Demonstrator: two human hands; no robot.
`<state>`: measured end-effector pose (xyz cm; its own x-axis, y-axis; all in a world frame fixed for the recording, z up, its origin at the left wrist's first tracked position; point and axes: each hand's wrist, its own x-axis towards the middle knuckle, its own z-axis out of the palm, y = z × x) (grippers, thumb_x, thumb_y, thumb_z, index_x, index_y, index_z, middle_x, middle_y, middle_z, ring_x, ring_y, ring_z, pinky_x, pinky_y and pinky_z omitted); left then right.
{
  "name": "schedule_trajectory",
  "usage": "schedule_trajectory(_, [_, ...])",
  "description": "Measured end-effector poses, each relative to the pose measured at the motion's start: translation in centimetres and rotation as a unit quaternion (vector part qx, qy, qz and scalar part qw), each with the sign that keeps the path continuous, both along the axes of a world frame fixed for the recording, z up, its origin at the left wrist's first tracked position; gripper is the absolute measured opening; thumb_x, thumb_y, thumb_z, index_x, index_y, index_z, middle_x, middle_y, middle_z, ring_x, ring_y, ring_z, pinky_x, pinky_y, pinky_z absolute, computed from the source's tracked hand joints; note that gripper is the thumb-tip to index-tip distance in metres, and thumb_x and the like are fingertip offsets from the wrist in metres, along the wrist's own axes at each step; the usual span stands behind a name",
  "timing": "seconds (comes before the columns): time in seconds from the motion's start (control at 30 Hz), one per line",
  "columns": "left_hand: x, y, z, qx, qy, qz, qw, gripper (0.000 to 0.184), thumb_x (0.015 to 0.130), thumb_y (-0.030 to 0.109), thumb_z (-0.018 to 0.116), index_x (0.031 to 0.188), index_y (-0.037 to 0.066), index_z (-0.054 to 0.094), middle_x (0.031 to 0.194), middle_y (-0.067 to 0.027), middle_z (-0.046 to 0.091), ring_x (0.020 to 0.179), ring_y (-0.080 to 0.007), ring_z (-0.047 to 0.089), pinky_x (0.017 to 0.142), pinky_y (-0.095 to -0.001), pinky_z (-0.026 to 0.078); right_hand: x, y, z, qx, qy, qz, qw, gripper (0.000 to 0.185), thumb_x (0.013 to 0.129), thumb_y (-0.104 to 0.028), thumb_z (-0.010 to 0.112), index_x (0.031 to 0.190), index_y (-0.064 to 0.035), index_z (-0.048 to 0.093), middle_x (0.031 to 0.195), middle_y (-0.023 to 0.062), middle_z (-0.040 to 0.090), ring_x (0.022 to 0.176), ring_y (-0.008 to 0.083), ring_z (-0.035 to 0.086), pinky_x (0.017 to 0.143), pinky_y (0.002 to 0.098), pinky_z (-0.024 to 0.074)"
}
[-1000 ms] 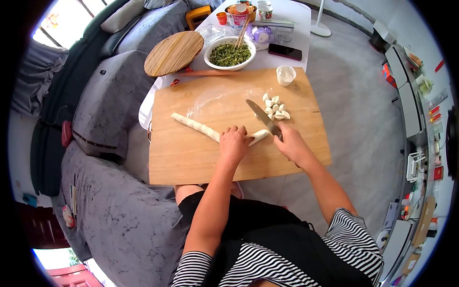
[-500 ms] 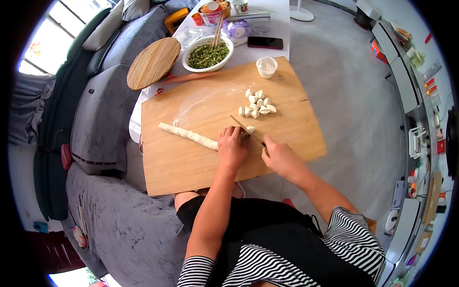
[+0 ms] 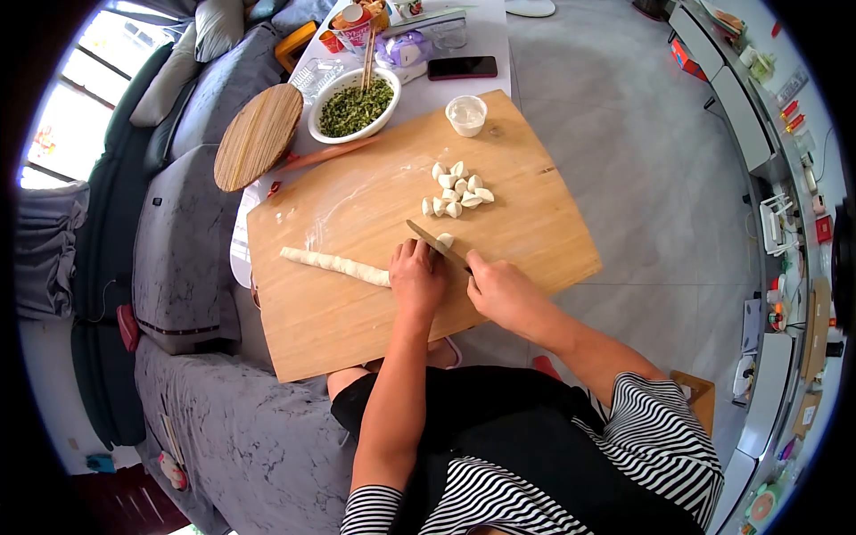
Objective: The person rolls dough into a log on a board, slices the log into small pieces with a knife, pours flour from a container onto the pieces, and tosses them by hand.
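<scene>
My left hand (image 3: 417, 278) is closed over the near end of a long white dough rope (image 3: 334, 264), pressing it to the wooden board (image 3: 348, 321). In my right hand (image 3: 501, 292) is a knife (image 3: 435, 242), gripped by its handle. The blade slants up to the left, right beside my left fingertips, and crosses the rope's end. One dough piece (image 3: 446, 240) shows just past the blade. Farther up the board lie several cut dough pieces (image 3: 460, 189) in a loose group. My left fingers partly hide the rope's end.
A clear cup of white powder (image 3: 466, 116) stands at the board's far edge. Beyond it are a bowl of chopped green filling (image 3: 358, 107) with chopsticks, a phone (image 3: 462, 68) and a rolling pin (image 3: 332, 153). A round slatted lid (image 3: 259, 138) sits left, near the sofa (image 3: 183, 241).
The whole view has shifted and turned slightly, so the board and the things on it appear farther left. Both hands, the knife and the dough keep nearly the same places relative to each other.
</scene>
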<state>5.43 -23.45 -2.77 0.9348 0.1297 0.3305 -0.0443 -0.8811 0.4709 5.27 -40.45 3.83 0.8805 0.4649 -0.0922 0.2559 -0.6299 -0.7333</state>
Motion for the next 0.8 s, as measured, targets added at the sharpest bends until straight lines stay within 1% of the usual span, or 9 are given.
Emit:
schedule_trajectory(0.2, [0.0, 0.2, 0.1, -0.002, -0.003, 0.006, 1.0, 0.02, 0.075, 0.011, 0.071, 0.092, 0.004, 0.063, 0.087, -0.0123, 0.062, 0.088, -0.0332, 0.059, 0.079, -0.0444, 0.047, 0.5, 0.4, 0.0, -0.024, -0.011, 0.022, 0.999, 0.016, 0.088, -0.007, 0.055, 0.098, 0.0046, 0.051, 0.07, 0.0284, 0.063, 0.071, 0.0454, 0.065, 0.065, 0.0535, 0.0525])
schedule_trajectory(0.3, [-0.2, 0.3, 0.7, 0.002, 0.017, 0.004, 1.0, 0.018, 0.078, 0.013, 0.069, 0.092, 0.003, 0.064, 0.088, -0.0117, 0.064, 0.09, -0.0332, 0.06, 0.08, -0.0444, 0.046, 1.6, 1.2, -0.2, -0.053, 0.009, 0.026, 0.998, 0.016, 0.088, -0.007, 0.056, 0.096, 0.0048, 0.051, 0.079, 0.0315, 0.063, 0.079, 0.0473, 0.063, 0.071, 0.0553, 0.0499])
schedule_trajectory(0.37, [-0.1, 0.8, 0.7, -0.015, 0.03, 0.026, 0.999, 0.016, 0.079, 0.014, 0.069, 0.09, 0.003, 0.064, 0.088, -0.0118, 0.065, 0.09, -0.0326, 0.061, 0.08, -0.0445, 0.046, 2.7, 2.0, -0.6, -0.091, 0.01, 0.036, 0.995, 0.022, 0.086, -0.007, 0.054, 0.105, 0.0045, 0.053, 0.08, 0.0314, 0.065, 0.083, 0.047, 0.065, 0.076, 0.0539, 0.0523])
schedule_trajectory(0.47, [-0.1, 2.4, 0.2, -0.029, 0.044, 0.031, 0.998, 0.014, 0.081, 0.016, 0.069, 0.087, 0.003, 0.066, 0.087, -0.0122, 0.066, 0.09, -0.0319, 0.062, 0.081, -0.045, 0.046, 3.7, 2.6, -0.5, -0.068, 0.016, 0.038, 0.997, 0.023, 0.086, -0.007, 0.054, 0.105, 0.0055, 0.054, 0.083, 0.0324, 0.064, 0.087, 0.0478, 0.064, 0.08, 0.0538, 0.0514])
schedule_trajectory(0.53, [-0.4, 2.8, 0.6, -0.035, 0.05, 0.028, 0.998, 0.014, 0.082, 0.018, 0.069, 0.085, 0.004, 0.067, 0.087, -0.0125, 0.067, 0.09, -0.0318, 0.063, 0.082, -0.0453, 0.046, 3.6, 2.3, 0.8, -0.045, 0.041, 0.033, 0.998, 0.022, 0.086, -0.007, 0.054, 0.104, 0.0058, 0.053, 0.082, 0.0323, 0.064, 0.086, 0.0482, 0.064, 0.078, 0.0539, 0.0514])
schedule_trajectory(0.6, [-0.7, 2.6, 1.2, -0.125, 0.109, -0.001, 0.986, 0.013, 0.079, 0.017, 0.071, 0.083, 0.005, 0.068, 0.086, -0.0125, 0.067, 0.089, -0.0324, 0.063, 0.081, -0.0446, 0.048, 3.4, 2.0, 1.3, -0.021, 0.069, 0.024, 0.997, 0.022, 0.087, -0.008, 0.054, 0.104, 0.0061, 0.053, 0.081, 0.0322, 0.064, 0.084, 0.0485, 0.063, 0.077, 0.0541, 0.0514])
schedule_trajectory(0.63, [-0.7, 2.5, 1.6, -0.126, 0.107, 0.0, 0.986, 0.013, 0.079, 0.017, 0.071, 0.083, 0.005, 0.068, 0.086, -0.0125, 0.067, 0.089, -0.0324, 0.063, 0.081, -0.0446, 0.048, 3.0, 1.8, 1.3, -0.026, 0.038, 0.011, 0.999, 0.022, 0.087, -0.008, 0.055, 0.104, 0.0059, 0.053, 0.081, 0.0322, 0.064, 0.082, 0.0485, 0.063, 0.075, 0.0543, 0.0513])
schedule_trajectory(0.7, [-1.1, 2.1, 2.0, -0.115, 0.096, -0.012, 0.989, 0.018, 0.076, 0.012, 0.073, 0.09, 0.002, 0.07, 0.085, -0.0148, 0.066, 0.083, -0.0321, 0.064, 0.074, -0.0412, 0.051, 1.6, 1.4, 1.4, -0.035, 0.012, -0.004, 0.999, 0.022, 0.087, -0.009, 0.055, 0.104, 0.0057, 0.053, 0.08, 0.0322, 0.063, 0.081, 0.0484, 0.063, 0.073, 0.0545, 0.0511])
schedule_trajectory(0.8, [-1.1, 1.9, 1.7, -0.116, 0.101, -0.012, 0.988, 0.016, 0.072, 0.012, 0.076, 0.085, 0.005, 0.068, 0.086, -0.0121, 0.066, 0.087, -0.0327, 0.063, 0.076, -0.0429, 0.05, -0.5, 0.9, 2.2, -0.012, 0.014, 0.019, 1.0, 0.02, 0.088, -0.008, 0.055, 0.103, 0.0051, 0.053, 0.078, 0.0317, 0.063, 0.077, 0.048, 0.063, 0.069, 0.055, 0.0507])
